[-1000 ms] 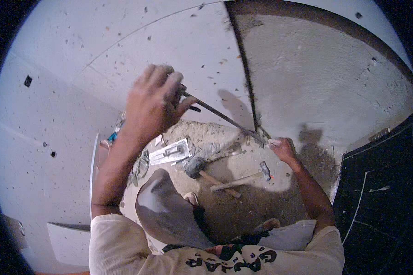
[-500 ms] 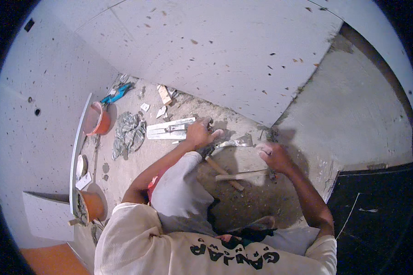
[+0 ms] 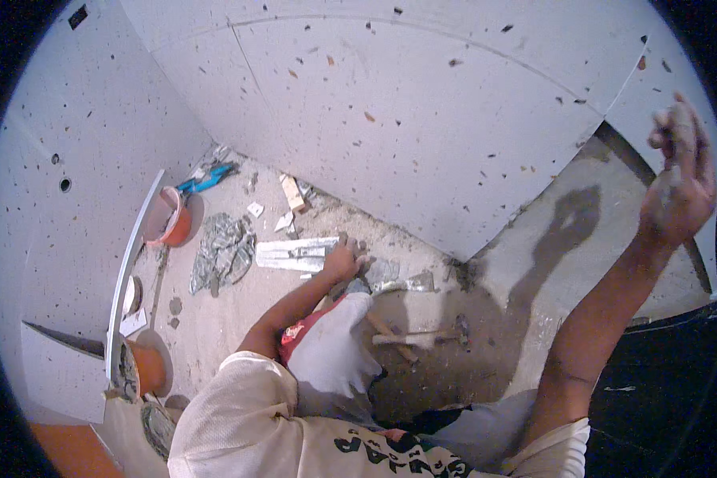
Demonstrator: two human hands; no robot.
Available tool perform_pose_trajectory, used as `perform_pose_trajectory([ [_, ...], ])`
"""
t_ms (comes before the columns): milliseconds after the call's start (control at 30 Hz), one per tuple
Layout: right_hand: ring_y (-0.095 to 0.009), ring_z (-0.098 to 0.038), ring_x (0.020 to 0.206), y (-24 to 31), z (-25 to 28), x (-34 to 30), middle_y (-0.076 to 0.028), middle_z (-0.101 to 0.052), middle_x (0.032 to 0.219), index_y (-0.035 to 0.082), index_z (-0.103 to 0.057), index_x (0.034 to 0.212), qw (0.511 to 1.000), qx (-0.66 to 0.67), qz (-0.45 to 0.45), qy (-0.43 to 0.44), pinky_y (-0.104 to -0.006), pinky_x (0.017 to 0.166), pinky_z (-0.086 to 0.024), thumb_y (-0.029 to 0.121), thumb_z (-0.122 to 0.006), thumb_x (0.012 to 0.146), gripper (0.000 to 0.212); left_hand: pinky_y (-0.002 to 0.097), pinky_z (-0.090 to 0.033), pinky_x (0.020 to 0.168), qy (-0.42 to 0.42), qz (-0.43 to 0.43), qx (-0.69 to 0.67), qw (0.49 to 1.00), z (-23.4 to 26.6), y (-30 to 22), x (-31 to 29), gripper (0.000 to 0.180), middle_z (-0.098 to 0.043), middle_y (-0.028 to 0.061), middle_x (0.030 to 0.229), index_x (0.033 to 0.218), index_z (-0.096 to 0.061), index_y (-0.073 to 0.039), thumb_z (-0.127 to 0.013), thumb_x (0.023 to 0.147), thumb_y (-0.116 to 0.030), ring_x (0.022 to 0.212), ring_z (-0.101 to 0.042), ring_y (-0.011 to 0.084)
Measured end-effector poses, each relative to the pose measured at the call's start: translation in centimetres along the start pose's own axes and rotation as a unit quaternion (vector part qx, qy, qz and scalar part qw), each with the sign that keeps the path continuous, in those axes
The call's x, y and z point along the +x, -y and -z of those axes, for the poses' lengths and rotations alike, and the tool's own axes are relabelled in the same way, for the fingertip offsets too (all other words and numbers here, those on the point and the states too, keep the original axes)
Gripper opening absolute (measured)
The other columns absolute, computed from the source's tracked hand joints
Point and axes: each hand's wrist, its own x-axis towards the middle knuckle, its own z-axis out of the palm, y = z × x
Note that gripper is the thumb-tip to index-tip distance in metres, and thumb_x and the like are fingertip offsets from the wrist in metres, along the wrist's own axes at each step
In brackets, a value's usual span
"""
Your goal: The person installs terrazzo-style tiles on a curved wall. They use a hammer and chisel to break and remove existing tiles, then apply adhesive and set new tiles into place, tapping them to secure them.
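Note:
My left hand [image 3: 342, 259] is low over the floor at the right end of a whitish flat trowel [image 3: 275, 255], its fingers loosely bent and apart. I cannot make out whether it touches the trowel. Up at the far right, my right hand [image 3: 681, 187] is raised before the wall with fingers pointing upward, holding nothing. A putty-smeared scraper [image 3: 414, 283] lies just right of my left hand. Below it rests a hammer [image 3: 422, 338] with a pale wooden handle, crossing another wooden stick [image 3: 405, 349]. My grey-clothed knee [image 3: 334, 342] is under my left forearm.
Speckled white wall panels [image 3: 374, 119] rise ahead and left. Along the left stand an orange-red bucket [image 3: 175, 223] and an orange bucket [image 3: 147, 368], beside a long pale strip [image 3: 135, 255]. Crumpled plastic [image 3: 223, 251], a wood block [image 3: 292, 193] and a blue object [image 3: 207, 179] lie about.
My right hand has lifted from near the hammer and scraper up to the far right, its fingers straightening. My left hand stays by the trowel. The view has shifted slightly.

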Motion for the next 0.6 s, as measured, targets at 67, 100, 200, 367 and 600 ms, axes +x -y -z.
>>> perform_pose_trajectory([
  [67, -0.02, -0.063, 0.088, -0.9, 1.6, 2.4, -0.014, -0.067, 0.103, -0.006, -0.061, 0.122, 0.994, 0.027, 0.103, -0.013, -0.0281, 0.075, -0.051, 0.011, -0.061, 0.093, 0.033, 0.0517, -0.048, 0.096, 0.022, 0.01, 0.058, 0.998, 0.8, 1.6, 1.1, 0.06, -0.045, 0.0292, 0.135, 0.13, -0.049, -0.004, -0.068, 0.085, -0.038, 0.119, -0.052, 0.0461],
  [100, -0.021, -0.063, 0.089, -2.0, 3.2, 3.2, -0.014, -0.066, 0.103, -0.007, -0.059, 0.124, 0.992, 0.053, 0.109, -0.031, -0.0283, 0.075, -0.05, 0.01, -0.06, 0.094, 0.034, 0.0518, -0.048, 0.096, 0.037, 0.01, 0.084, 0.996, 0.9, 1.7, 2.2, 0.06, -0.043, 0.0297, 0.137, 0.132, -0.047, -0.005, -0.068, 0.086, -0.037, 0.119, -0.052, 0.0462],
  [200, -0.021, -0.061, 0.086, -4.5, 8.1, 4.3, -0.016, -0.065, 0.097, -0.009, -0.057, 0.125, 0.979, 0.173, 0.041, -0.096, -0.0279, 0.073, -0.048, 0.01, -0.058, 0.095, 0.035, 0.0503, -0.044, 0.101, -0.126, -0.047, 0.032, 0.99, 5.1, -4.1, 3.9, 0.056, -0.049, 0.0326, 0.13, 0.128, -0.052, -0.003, -0.068, 0.085, -0.036, 0.12, -0.052, 0.0469],
  [367, -0.017, -0.061, 0.079, -4.5, 11.1, 1.9, -0.014, -0.065, 0.092, -0.008, -0.059, 0.121, 0.971, 0.108, 0.019, -0.213, -0.0271, 0.066, -0.049, 0.013, -0.061, 0.093, 0.035, 0.0472, -0.041, 0.103, -0.302, -0.139, -0.13, 0.934, 16.4, -18.8, 4.9, 0.044, -0.06, 0.0278, 0.117, 0.118, -0.061, -0.001, -0.07, 0.087, -0.032, 0.116, -0.055, 0.0414],
  [600, -0.012, -0.065, 0.068, -8.6, 10.2, 1.8, -0.008, -0.071, 0.083, 0.002, -0.069, 0.108, 0.944, 0.012, -0.009, -0.33, -0.024, 0.061, -0.052, 0.01, -0.063, 0.089, 0.021, 0.0557, -0.038, 0.108, -0.67, -0.548, -0.23, 0.445, 34.5, -33.1, -9.9, 0.05, -0.057, 0.0232, 0.126, 0.121, -0.054, 0.008, -0.051, 0.095, -0.034, 0.12, -0.053, 0.0375],
])
